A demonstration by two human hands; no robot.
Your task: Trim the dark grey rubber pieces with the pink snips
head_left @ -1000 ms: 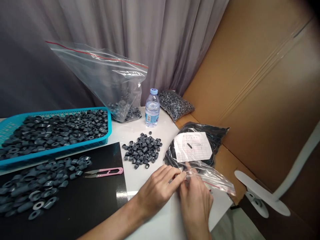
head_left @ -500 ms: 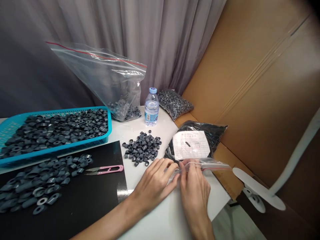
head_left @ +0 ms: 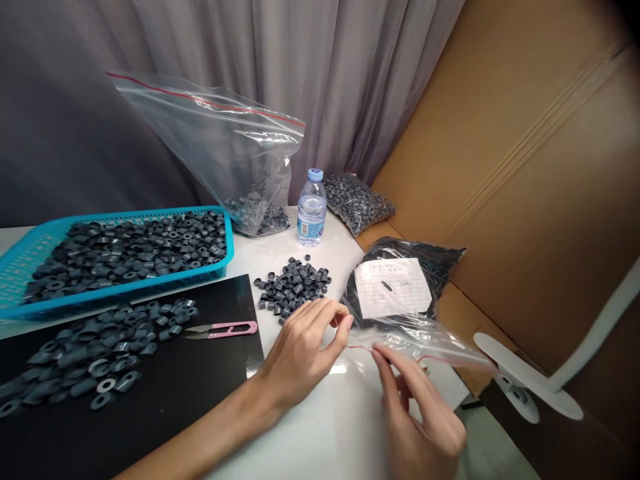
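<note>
A clear zip bag [head_left: 445,260] with dark contents lies in front of me, its red-lined mouth towards me. A white printed form [head_left: 393,303] with a small dark piece on it shows on its upper side. My left hand [head_left: 305,347] pinches the left end of the bag's mouth between thumb and forefinger. Close to its right, my right hand [head_left: 420,407] has thumb and forefinger together on the red-lined edge. Beyond my left hand is a loose pile of small dark grey rings [head_left: 295,287].
A blue basket [head_left: 150,283] of grey rings stands at the left. Pink thread snips [head_left: 230,329] and more rings lie on a black mat [head_left: 200,387]. Behind are a water bottle [head_left: 311,213], an upright zip bag [head_left: 255,153] and a filled bag [head_left: 363,200]. Cardboard [head_left: 525,167] walls the right.
My right hand has drawn back towards me and to the right, apart from my left. The bag's mouth has spread towards me, and the view has shifted slightly.
</note>
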